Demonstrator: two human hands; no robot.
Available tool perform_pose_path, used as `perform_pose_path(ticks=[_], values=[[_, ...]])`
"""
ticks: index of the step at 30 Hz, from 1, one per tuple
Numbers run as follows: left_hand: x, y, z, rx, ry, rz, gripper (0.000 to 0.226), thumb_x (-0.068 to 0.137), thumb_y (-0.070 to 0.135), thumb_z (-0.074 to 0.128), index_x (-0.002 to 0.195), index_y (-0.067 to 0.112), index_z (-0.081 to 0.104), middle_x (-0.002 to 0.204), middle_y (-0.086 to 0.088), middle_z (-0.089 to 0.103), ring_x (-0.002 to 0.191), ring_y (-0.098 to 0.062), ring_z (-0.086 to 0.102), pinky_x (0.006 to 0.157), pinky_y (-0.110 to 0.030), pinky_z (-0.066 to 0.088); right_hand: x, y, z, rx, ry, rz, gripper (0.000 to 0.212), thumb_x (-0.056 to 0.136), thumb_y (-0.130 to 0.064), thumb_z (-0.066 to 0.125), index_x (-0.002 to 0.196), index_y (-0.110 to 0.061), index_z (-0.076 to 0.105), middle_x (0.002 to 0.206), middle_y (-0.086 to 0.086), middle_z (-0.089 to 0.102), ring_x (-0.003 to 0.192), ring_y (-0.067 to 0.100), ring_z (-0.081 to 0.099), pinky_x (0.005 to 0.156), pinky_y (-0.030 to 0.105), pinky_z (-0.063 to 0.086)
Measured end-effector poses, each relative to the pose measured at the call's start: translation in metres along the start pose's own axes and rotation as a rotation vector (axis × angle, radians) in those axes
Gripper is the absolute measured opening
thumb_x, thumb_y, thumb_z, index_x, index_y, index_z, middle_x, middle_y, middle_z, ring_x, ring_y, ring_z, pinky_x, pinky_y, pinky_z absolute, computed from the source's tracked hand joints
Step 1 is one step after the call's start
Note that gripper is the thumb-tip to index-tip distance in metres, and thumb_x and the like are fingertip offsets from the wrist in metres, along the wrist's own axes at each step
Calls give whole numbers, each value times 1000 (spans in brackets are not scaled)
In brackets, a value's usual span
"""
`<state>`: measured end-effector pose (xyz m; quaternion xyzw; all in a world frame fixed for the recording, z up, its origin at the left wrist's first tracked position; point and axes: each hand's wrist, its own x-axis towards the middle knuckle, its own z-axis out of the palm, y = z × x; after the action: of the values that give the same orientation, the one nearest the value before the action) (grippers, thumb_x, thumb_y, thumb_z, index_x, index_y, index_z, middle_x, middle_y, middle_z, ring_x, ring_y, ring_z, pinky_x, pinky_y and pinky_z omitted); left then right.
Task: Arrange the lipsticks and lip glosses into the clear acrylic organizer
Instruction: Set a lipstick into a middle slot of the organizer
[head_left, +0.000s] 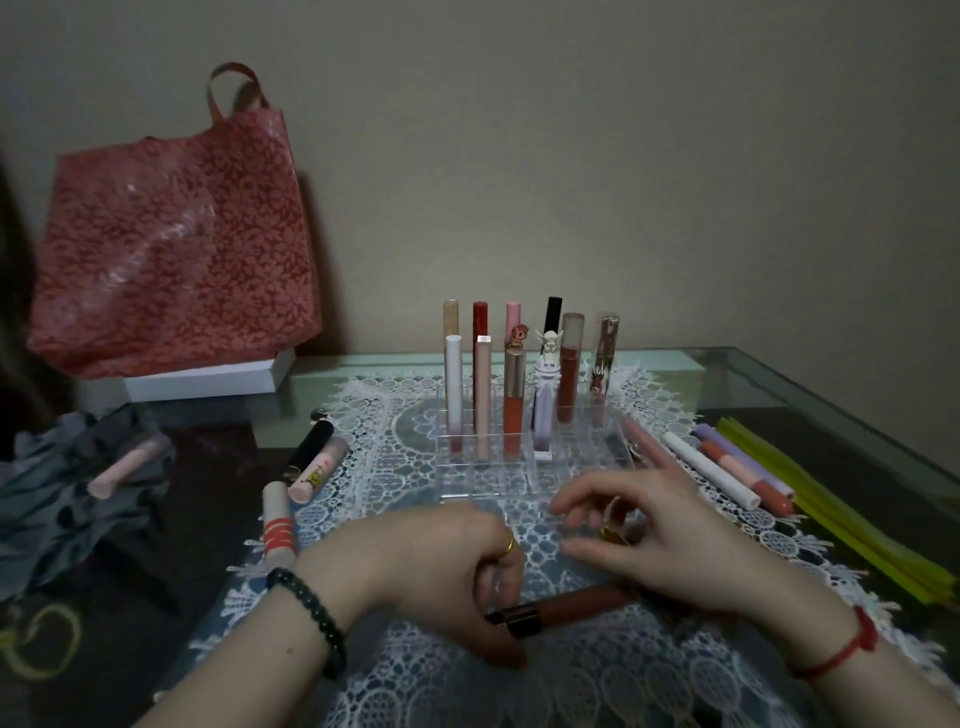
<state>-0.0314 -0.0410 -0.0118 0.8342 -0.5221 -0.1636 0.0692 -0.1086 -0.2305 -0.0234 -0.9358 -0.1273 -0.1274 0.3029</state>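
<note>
The clear acrylic organizer (519, 470) stands on a lace mat, with several lipsticks and lip glosses (511, 400) upright in its back rows. A brown lip gloss (576, 603) lies on the mat in front of it. My left hand (447, 566) grips its dark cap end. My right hand (649, 535) hovers over the tube's other end, and its curled fingers and thumb pinch a small clear and gold tube (613, 535). Loose tubes lie to the left (311, 457) and the right (709, 470) of the organizer.
A red patterned bag (171, 234) leans on a white box (208, 379) at the back left. A pink tube (127, 465) rests on grey cloth (62, 499) on the left. Yellow-green sheets (857, 519) lie along the glass table's right edge.
</note>
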Motion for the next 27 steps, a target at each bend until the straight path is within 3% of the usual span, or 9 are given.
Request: perform_pose_path(ticks=[3,7,10,17,19,22,25,27], values=[[0,-3,1,-46,37,-20,20,71,38,70,79,22,61,65,11,61,57,-4,56,59,-27,50,-3,-1,3,65,-46,0,19,71,-37,71,89,-32,66,78,-14,66,79,2,60,74,22,49],[-1,-13,-2,-128,195,16,18,73,37,68,81,22,63,68,6,67,57,-5,59,58,-31,52,-2,-5,8,112,-51,-4,15,71,-31,73,85,-29,67,71,-14,64,70,-1,59,65,12,45],[-1,-19,-5,-191,350,72,20,74,41,68,84,23,67,67,5,65,59,-11,59,57,-36,50,-2,-9,9,181,-57,30,16,72,-21,74,82,-31,67,67,-13,62,64,0,55,63,16,45],[3,-24,-4,-315,664,192,27,68,50,67,88,32,65,65,7,62,59,-9,57,57,-26,48,1,-14,5,299,-30,35,21,75,-11,71,91,-25,66,64,-16,61,58,-1,51,59,19,45],[2,-27,-4,-332,773,150,33,66,59,60,88,35,60,64,7,61,59,-8,57,59,-31,51,4,-15,0,397,45,23,22,75,-8,69,88,-26,67,71,-12,64,61,3,55,62,20,49],[1,-36,-6,-254,943,-5,39,64,69,50,88,38,52,66,10,57,65,-3,55,64,-31,49,17,-11,-13,537,324,25,27,74,-6,67,80,-32,68,75,-10,68,67,8,61,64,17,53],[2,-44,-4,-167,936,-216,77,56,79,38,117,33,43,97,17,55,86,1,50,81,-30,46,38,-5,-27,588,578,32,22,75,-10,67,82,-30,63,72,-12,68,64,0,62,60,9,50],[4,-49,1,-173,810,-320,105,50,84,36,139,28,21,132,6,44,115,-11,44,100,-38,39,51,0,-31,587,669,37,20,76,-10,68,84,-26,61,70,-7,66,61,-3,61,58,7,49]])
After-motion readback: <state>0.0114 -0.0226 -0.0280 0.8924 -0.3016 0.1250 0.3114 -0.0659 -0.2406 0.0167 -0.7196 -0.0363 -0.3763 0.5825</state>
